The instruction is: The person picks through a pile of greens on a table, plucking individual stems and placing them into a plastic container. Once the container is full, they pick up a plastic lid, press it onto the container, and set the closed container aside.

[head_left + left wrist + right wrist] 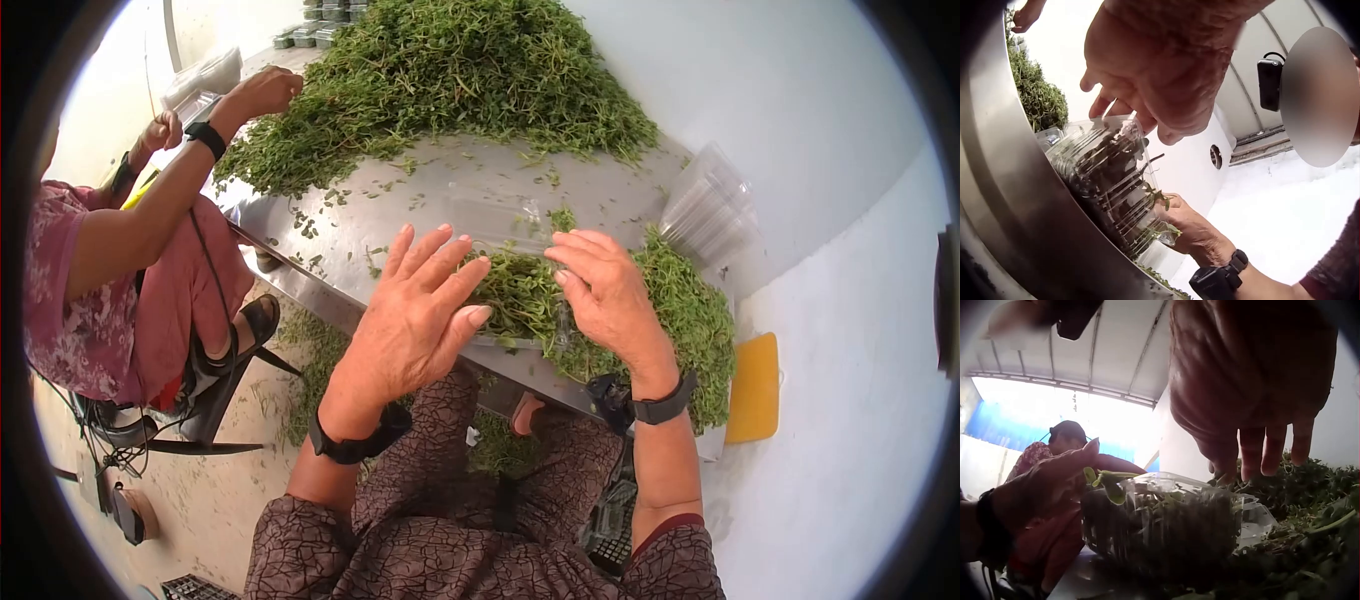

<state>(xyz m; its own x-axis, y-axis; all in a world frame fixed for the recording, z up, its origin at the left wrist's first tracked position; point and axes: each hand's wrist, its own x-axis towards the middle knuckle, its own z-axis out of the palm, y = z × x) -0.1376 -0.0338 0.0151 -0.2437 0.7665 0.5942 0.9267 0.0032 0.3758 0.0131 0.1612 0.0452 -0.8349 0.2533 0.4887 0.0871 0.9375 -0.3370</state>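
Observation:
A clear plastic container [512, 343] full of green leafy stems stands at the table's near edge. Over its left side my left hand [410, 325] is spread, fingers straight; in the left wrist view this hand [1154, 69] has its fingertips at the container's rim. At the right end is my right hand [610, 305], fingers slightly bent; the right wrist view shows this hand [1254, 387] with fingers hanging down behind the container [1166, 519]. Contact with the lid is hard to tell. Some stems [1163, 200] stick out at the side of the container.
A large heap of greens [470, 80] covers the table's back, and a smaller pile [690, 330] lies at right. Stacked clear containers [710, 205] lean by the wall. Another person [130, 250] sits at left. A yellow board [755, 388] stands at right.

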